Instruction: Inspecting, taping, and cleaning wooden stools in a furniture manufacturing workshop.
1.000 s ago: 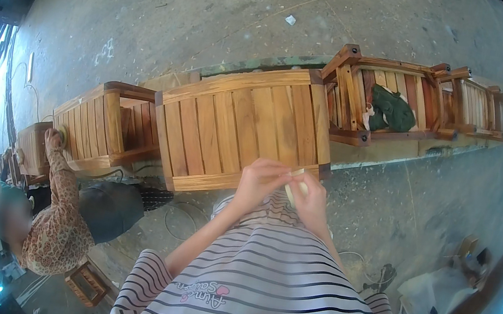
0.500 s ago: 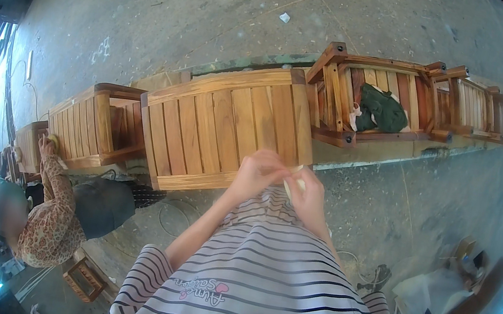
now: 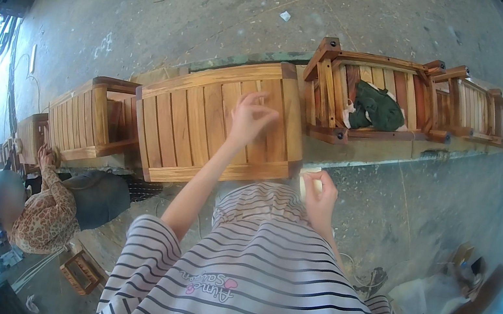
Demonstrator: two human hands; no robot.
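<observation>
A pale, flat strip [image 3: 304, 184] is pinched by the right hand [image 3: 323, 201]; slatted wood [image 3: 206, 110] is overhung by the left hand [image 3: 248, 122], fingers parted.

A central furniture unit [image 3: 195, 118] stands before the person, in a row between a left unit [image 3: 76, 119] and a right unit [image 3: 373, 137]; further units [image 3: 476, 110] extend rightward. A cloth bundle [image 3: 377, 109] lies in the right unit. The left hand [image 3: 248, 122] is over the central unit's right part; the right hand [image 3: 323, 200], with a strip [image 3: 306, 182], is off its near right corner. Beyond the row, a scrap [image 3: 285, 16] lies on the floor [image 3: 188, 15].
</observation>
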